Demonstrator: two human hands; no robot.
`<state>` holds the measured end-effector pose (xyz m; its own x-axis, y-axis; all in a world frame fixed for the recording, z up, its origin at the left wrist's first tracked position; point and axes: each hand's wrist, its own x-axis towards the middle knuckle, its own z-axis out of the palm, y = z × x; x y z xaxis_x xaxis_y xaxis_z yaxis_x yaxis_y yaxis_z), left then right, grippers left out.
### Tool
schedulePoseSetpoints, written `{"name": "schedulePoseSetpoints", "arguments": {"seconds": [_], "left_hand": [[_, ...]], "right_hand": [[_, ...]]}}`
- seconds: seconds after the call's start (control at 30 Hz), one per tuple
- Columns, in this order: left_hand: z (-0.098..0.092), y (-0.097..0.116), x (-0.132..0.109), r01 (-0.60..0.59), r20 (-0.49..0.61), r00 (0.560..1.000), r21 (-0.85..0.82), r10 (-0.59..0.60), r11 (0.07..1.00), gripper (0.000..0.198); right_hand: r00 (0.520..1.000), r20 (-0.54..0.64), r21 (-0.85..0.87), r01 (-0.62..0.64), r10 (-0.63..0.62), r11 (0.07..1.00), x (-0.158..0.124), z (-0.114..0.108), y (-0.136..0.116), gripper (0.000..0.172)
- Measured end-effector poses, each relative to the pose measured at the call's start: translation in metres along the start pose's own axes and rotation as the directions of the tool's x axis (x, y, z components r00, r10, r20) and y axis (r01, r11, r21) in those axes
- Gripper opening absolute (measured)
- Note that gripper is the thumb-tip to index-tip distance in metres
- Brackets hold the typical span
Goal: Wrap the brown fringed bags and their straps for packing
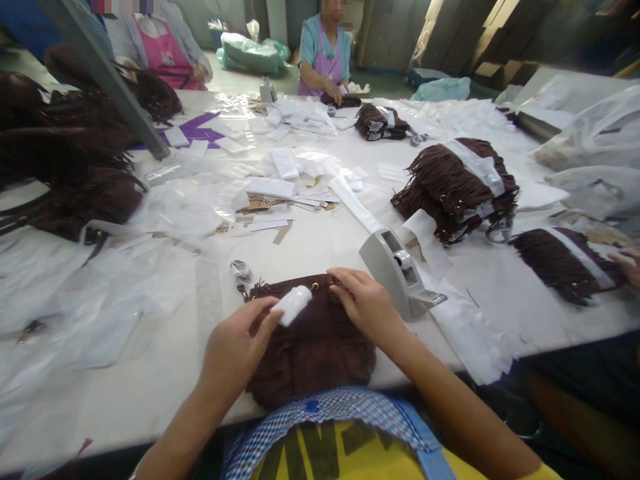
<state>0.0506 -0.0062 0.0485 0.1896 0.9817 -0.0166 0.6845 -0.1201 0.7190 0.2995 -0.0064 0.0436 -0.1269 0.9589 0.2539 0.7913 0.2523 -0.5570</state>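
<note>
A dark brown fringed bag (pixel 320 353) lies flat at the table's near edge, right in front of me. Between the thumb and fingers of my left hand (pixel 237 347) is a small folded white piece (pixel 295 305), held over the bag's upper left part; whether it is foam or paper I cannot tell. My right hand (pixel 367 303) pinches the bag's top edge near a brass eyelet (pixel 315 286). Beyond the bag's upper left corner rests a clear-wrapped fitting (pixel 241 272).
A grey tape dispenser (pixel 400 273) stands just right of my right hand. Wrapped brown bags (pixel 460 180) are stacked behind it. White and brown scraps (pixel 280 193) cover the middle, clear plastic sheets (pixel 165 287) the left. Co-workers sit across the table; another person's hand (pixel 629 267) shows at right.
</note>
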Motion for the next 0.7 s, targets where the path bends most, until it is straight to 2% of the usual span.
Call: {"name": "schedulePoseSetpoints", "arguments": {"seconds": [0.07,0.1,0.17,0.23,0.3,0.37,0.4,0.43,0.47,0.53,0.63,0.7], "left_hand": [[-0.006,-0.005,0.026,-0.094,-0.050,0.994,0.034,0.096,0.995,0.044],[-0.007,-0.009,0.039,-0.144,-0.011,0.989,0.025,0.145,0.989,0.048],[-0.011,-0.016,0.062,-0.221,0.186,0.957,-0.017,0.220,0.975,0.056],[-0.019,-0.021,0.076,-0.261,0.400,0.878,-0.059,0.263,0.963,0.061],[-0.031,-0.022,0.082,-0.311,0.560,0.770,-0.090,0.306,0.946,0.062],[-0.041,-0.018,0.082,-0.367,0.664,0.664,-0.110,0.343,0.924,0.059],[-0.044,-0.016,0.081,-0.396,0.696,0.626,-0.105,0.352,0.912,0.058],[-0.045,-0.013,0.080,-0.431,0.711,0.607,-0.083,0.356,0.899,0.056],[-0.044,-0.011,0.079,-0.466,0.713,0.606,-0.042,0.354,0.884,0.053],[-0.037,-0.007,0.078,-0.513,0.701,0.642,0.091,0.311,0.853,0.044],[-0.025,-0.003,0.076,-0.509,0.702,0.688,0.286,0.184,0.812,0.035],[-0.019,-0.002,0.074,-0.505,0.712,0.691,0.353,0.124,0.788,0.034]], "right_hand": [[0.996,0.059,-0.070,0.068,-0.063,0.995,0.014,0.008,0.010,0.038],[0.992,0.102,-0.092,0.082,-0.072,0.992,0.019,0.011,0.014,0.042],[0.983,0.173,-0.096,0.079,-0.061,0.992,0.024,0.014,0.022,0.043],[0.969,0.239,-0.040,0.078,-0.066,0.996,0.023,0.009,0.026,0.033],[0.944,0.312,0.043,0.102,-0.110,0.994,0.022,-0.001,0.025,0.020],[0.914,0.363,0.101,0.153,-0.180,0.983,0.022,-0.011,0.022,0.014],[0.901,0.380,0.108,0.179,-0.207,0.978,0.023,-0.014,0.020,0.014],[0.888,0.402,0.102,0.201,-0.225,0.974,0.025,-0.016,0.018,0.014],[0.873,0.429,0.085,0.217,-0.232,0.972,0.027,-0.016,0.017,0.015],[0.845,0.491,0.020,0.234,-0.213,0.972,0.033,-0.011,0.016,0.016],[0.819,0.549,-0.079,0.253,-0.170,0.964,0.039,-0.002,0.016,0.019],[0.808,0.566,-0.101,0.268,-0.166,0.958,0.041,-0.001,0.015,0.020]]}}
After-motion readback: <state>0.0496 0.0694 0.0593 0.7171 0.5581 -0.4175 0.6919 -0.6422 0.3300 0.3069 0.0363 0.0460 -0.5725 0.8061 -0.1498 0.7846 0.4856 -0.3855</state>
